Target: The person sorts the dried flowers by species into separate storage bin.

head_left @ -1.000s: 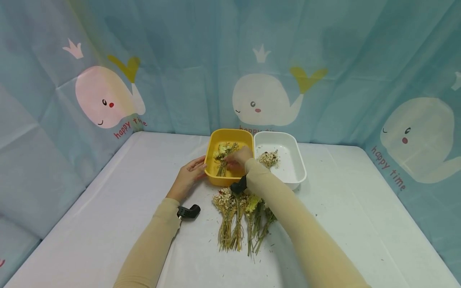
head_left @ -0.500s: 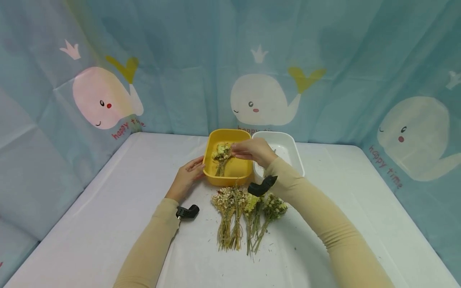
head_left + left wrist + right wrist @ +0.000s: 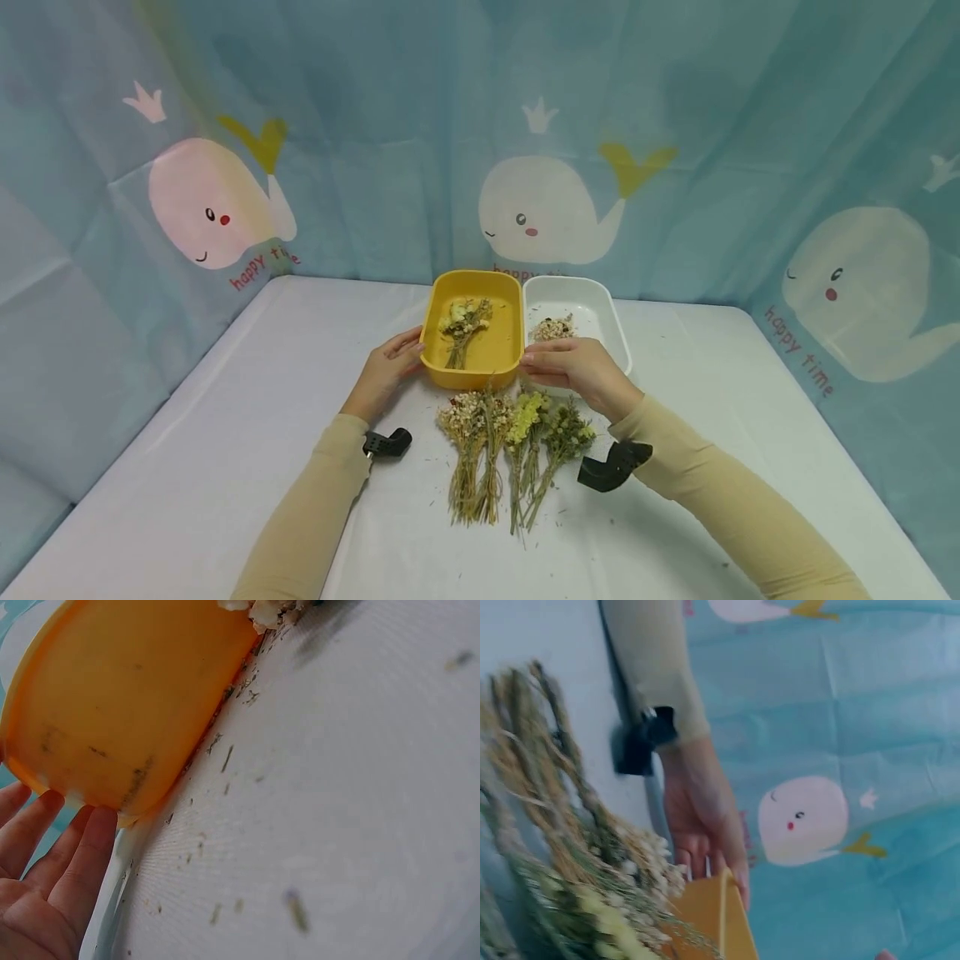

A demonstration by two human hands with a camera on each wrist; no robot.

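In the head view my left hand rests against the left side of a yellow tray. The left wrist view shows its straight fingers touching the tray's outer wall. Inside the tray lies a small bunch of dried flowers, with pale yellow blooms. My right hand hovers by the tray's front right corner, over the front of a white tray, fingers nearly straight and nothing seen in them. Whether its fingertips touch the yellow rim, I cannot tell. A whitish dried bunch in the white tray is partly hidden behind that hand.
Several tied dried flower bunches lie in a row in front of the trays, among them a cream one, a yellow one and a green one. Plant crumbs dot the white tabletop. A printed curtain hangs behind.
My right hand has let go of the bunch in the yellow tray and drawn back to the right and towards me. The left hand stays at the tray's left side.
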